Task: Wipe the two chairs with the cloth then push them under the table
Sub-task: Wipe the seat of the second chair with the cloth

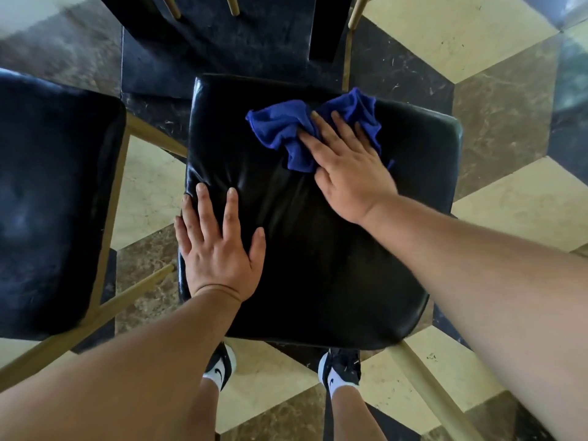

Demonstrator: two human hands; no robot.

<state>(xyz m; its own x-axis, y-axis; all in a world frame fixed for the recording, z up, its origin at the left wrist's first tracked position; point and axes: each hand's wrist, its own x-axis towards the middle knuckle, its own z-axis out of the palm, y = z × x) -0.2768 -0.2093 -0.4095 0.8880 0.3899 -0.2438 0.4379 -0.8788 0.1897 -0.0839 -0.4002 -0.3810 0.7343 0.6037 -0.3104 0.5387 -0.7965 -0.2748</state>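
A chair with a glossy black padded seat (318, 265) and gold legs stands right below me. A crumpled blue cloth (283, 128) lies on the far part of that seat. My right hand (346, 170) presses flat on the cloth, fingers spread over it. My left hand (219, 246) rests flat on the seat's near left edge, fingers apart, holding nothing. A second chair with a black seat (54, 202) stands to the left, apart from the first one. The dark table (222, 43) is at the top, beyond both chairs.
Gold table legs (356, 11) show at the top. The floor (509, 192) is tiled in cream, brown and dark marble. My two shoes (340, 367) stand just under the near edge of the seat. A gold chair leg (429, 386) slants out at lower right.
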